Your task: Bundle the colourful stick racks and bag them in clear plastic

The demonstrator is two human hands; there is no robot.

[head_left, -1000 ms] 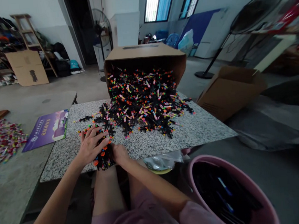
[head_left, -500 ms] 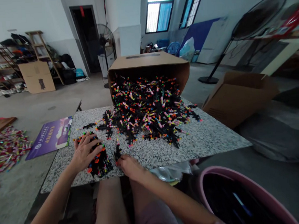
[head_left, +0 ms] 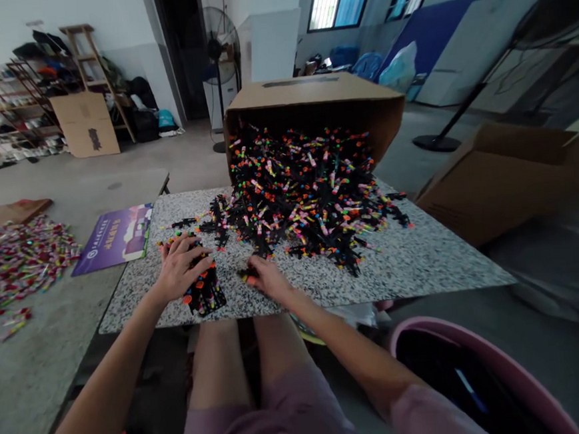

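My left hand [head_left: 182, 269] lies with its fingers spread over a neat row of small black toy guns [head_left: 206, 297], whose orange ends poke out beside and below the fingers. My right hand [head_left: 270, 280] pinches one black toy gun [head_left: 246, 274] with an orange tip, just above the speckled tabletop [head_left: 295, 287]; most of that toy is hidden or blurred. Beyond both hands, a large heap of the same black toys [head_left: 303, 202], with pink, yellow and green parts, spills out of a cardboard box [head_left: 310, 91] lying on its side.
A purple printed board [head_left: 113, 241] sits at the table's left edge. Colourful small pieces [head_left: 22, 265] are piled farther left. To the right stand an open carton [head_left: 512, 179] and a pink tub [head_left: 428, 323] with dark contents. A standing fan [head_left: 215, 49] is behind.
My right hand has moved forward and slightly right, toward the heap, and the toy gun in it has turned from pointing away to lying sideways. My left hand stays on the row. The view has shifted.
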